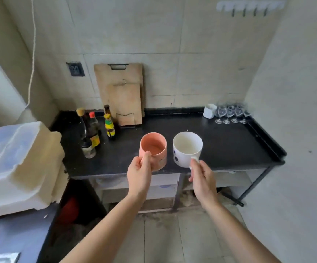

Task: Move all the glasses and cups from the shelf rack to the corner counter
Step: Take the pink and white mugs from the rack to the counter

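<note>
The left hand (139, 172) grips the pink cup (154, 147) by its handle, and the right hand (203, 179) pinches the handle of the white mug (187, 147). Both are upright, mouths up, side by side and just apart, held over the front edge of the black counter (229, 145). They look empty.

The step in hand, as I judge it, is setting this pair down with the ones already delivered: a small white cup (209, 110) and a cluster of wine glasses (231, 112) stand in the far corner, at about 2 o'clock from the mugs.

To do it well, carry both toward 2 o'clock and keep them level. Lead with the right hand, since it is nearer the corner, so the arms do not cross. Aim for the bare counter in front of the glasses and stop short of their feet (thin stems tip at a light knock). Lower each mug flat onto its base and let go of the handle only once it sits steady.

The bottles (93, 128) at 10 o'clock and the cutting boards (121, 92) at 11 o'clock stand well off this path.
</note>
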A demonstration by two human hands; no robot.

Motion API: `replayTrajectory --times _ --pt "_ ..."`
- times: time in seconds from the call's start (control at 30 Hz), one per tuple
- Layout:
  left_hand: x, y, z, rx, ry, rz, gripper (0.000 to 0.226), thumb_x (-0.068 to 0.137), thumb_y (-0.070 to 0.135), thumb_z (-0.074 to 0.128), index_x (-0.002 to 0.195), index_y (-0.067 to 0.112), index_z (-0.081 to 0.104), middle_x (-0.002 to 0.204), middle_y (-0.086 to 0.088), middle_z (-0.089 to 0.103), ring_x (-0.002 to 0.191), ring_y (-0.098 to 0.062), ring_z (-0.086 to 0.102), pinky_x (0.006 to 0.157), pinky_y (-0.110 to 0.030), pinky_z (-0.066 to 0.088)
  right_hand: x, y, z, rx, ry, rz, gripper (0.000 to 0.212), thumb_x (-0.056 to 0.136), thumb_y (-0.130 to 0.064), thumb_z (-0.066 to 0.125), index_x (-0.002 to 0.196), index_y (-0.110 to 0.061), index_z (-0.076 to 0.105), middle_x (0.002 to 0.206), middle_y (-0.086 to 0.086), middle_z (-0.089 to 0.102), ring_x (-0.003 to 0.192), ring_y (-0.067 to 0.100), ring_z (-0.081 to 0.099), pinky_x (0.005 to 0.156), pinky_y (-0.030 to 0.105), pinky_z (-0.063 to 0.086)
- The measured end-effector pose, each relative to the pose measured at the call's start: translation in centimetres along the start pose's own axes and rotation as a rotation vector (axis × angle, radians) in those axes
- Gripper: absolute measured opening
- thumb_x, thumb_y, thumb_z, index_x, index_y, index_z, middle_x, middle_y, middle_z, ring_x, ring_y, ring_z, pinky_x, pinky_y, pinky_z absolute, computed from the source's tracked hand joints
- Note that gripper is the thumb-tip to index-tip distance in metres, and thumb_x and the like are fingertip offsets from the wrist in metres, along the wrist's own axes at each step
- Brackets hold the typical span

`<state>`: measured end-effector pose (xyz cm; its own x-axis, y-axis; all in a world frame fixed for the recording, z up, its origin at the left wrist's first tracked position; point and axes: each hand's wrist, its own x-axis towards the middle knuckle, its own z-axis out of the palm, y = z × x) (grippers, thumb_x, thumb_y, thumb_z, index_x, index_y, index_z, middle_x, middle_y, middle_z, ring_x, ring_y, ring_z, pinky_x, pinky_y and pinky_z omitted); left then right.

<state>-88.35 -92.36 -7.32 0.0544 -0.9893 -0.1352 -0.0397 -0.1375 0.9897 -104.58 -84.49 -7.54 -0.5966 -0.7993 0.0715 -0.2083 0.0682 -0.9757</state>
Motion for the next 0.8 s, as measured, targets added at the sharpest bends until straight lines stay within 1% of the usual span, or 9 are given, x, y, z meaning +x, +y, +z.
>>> replayTrajectory --times 0.13,0.27,0.33,0.4,0.47,0.6,0.67,0.73,0.8 --pt "5.0 2.4 9.1 0.006 -0.173 0.016 0.038 0.092 0.055 0.055 0.087 0.018 0.062 0.086 0.002 0.069 0.081 -0.011 0.063 0.07 -0.026 0.05 5.9 -0.2 -4.8 -0.056 0.131 0.016 0.04 0.098 -0.048 0.046 0.071 -0.019 0.047 0.059 -0.009 0.047 0.06 0.011 0.047 0.06 0.032 0.039" --pt "7.3 3.1 19.9 0.058 -0.337 0.001 0.059 0.089 0.058 0.054 0.094 -0.001 0.056 0.091 -0.013 0.066 0.078 -0.016 0.057 0.073 -0.038 0.052 11.0 1.8 -11.4 -0.067 0.317 0.093 0.038 0.096 -0.048 0.046 0.066 -0.025 0.043 0.059 -0.012 0.046 0.062 0.014 0.049 0.06 0.033 0.04" --pt "7.7 2.8 24.6 0.063 -0.376 -0.008 0.061 0.088 0.058 0.055 0.094 -0.003 0.054 0.087 -0.008 0.063 0.078 -0.016 0.055 0.076 -0.043 0.053 13.6 3.4 -14.2 -0.064 0.368 0.124 0.038 0.097 -0.047 0.046 0.065 -0.027 0.044 0.059 -0.012 0.048 0.063 0.014 0.05 0.061 0.034 0.041" --pt "8.2 2.2 29.5 0.071 -0.405 -0.031 0.061 0.087 0.058 0.055 0.09 -0.003 0.053 0.082 -0.004 0.059 0.074 -0.016 0.052 0.071 -0.04 0.048 16.7 5.4 -17.1 -0.057 0.408 0.153 0.037 0.098 -0.046 0.045 0.064 -0.031 0.046 0.06 -0.013 0.052 0.065 0.014 0.054 0.063 0.034 0.043" --pt "8.8 1.7 33.7 0.086 -0.418 -0.049 0.054 0.085 0.058 0.055 0.083 0.005 0.053 0.079 -0.003 0.057 0.071 -0.015 0.048 0.068 -0.035 0.044 20.1 7.3 -19.4 -0.063 0.413 0.175 0.038 0.099 -0.045 0.044 0.063 -0.034 0.048 0.062 -0.016 0.057 0.069 0.014 0.06 0.064 0.033 0.045" --pt "10.5 1.6 42.2 0.111 -0.378 -0.123 0.045 0.087 0.055 0.058 0.081 0.01 0.057 0.078 -0.003 0.06 0.069 -0.015 0.052 0.063 -0.025 0.05 27.6 10.4 -24.1 -0.054 0.347 0.247 0.042 0.103 -0.042 0.044 0.062 -0.034 0.049 0.06 -0.017 0.058 0.061 0.004 0.057 0.061 0.028 0.04" --pt "11.9 2.0 45.4 0.118 -0.344 -0.167 0.05 0.087 0.057 0.06 0.085 0.007 0.061 0.076 -0.003 0.063 0.065 -0.013 0.053 0.054 -0.016 0.048 31.1 11.1 -25.8 -0.064 0.313 0.264 0.041 0.102 -0.043 0.045 0.064 -0.028 0.049 0.059 -0.016 0.058 0.066 0.01 0.06 0.06 0.027 0.04" --pt "13.5 2.3 48.5 0.115 -0.295 -0.189 0.053 0.085 0.06 0.062 0.085 0.007 0.064 0.075 -0.003 0.067 0.063 -0.011 0.055 0.051 -0.015 0.047 34.9 11.7 -27.3 -0.073 0.268 0.265 0.042 0.102 -0.044 0.044 0.067 -0.02 0.049 0.06 -0.01 0.056 0.071 0.02 0.062 0.061 0.029 0.042" --pt "14.9 2.4 50.5 0.097 -0.239 -0.197 0.052 0.087 0.058 0.06 0.083 0.006 0.065 0.077 -0.004 0.069 0.065 -0.012 0.057 0.053 -0.016 0.049 37.9 11.9 -28.1 -0.083 0.225 0.276 0.042 0.102 -0.044 0.044 0.067 -0.021 0.05 0.062 -0.008 0.056 0.072 0.016 0.063 0.062 0.029 0.042"
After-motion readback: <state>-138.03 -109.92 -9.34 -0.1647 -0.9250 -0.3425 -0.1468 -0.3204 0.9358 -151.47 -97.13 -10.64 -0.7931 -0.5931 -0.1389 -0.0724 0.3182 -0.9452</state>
